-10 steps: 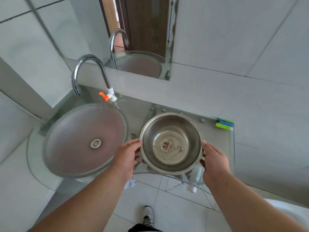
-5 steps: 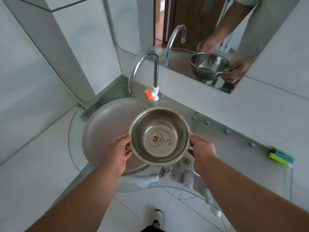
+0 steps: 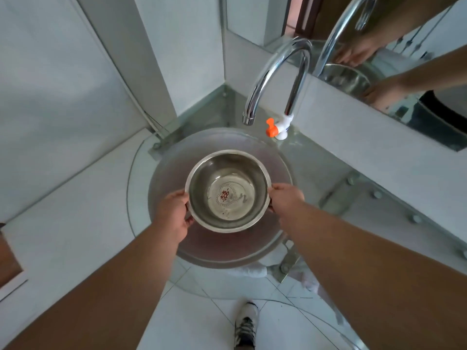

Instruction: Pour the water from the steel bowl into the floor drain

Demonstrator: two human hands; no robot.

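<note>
I hold a round steel bowl (image 3: 228,193) level, directly above the glass wash basin (image 3: 169,173). A little water lies in its bottom over a red heart-shaped mark. My left hand (image 3: 174,214) grips the rim on the left side and my right hand (image 3: 284,199) grips the rim on the right. The bowl covers the basin's drain hole. No floor drain shows in this view.
A chrome gooseneck tap (image 3: 275,77) with an orange handle (image 3: 271,127) arches just behind the bowl. A mirror (image 3: 394,59) on the wall reflects the bowl and hands. The glass counter (image 3: 353,198) runs right. Below are white floor tiles (image 3: 192,322) and my shoe (image 3: 245,327).
The bowl, held in both hands, has travelled left from over the glass counter to above the middle of the basin. The view has swung left and down with it.
</note>
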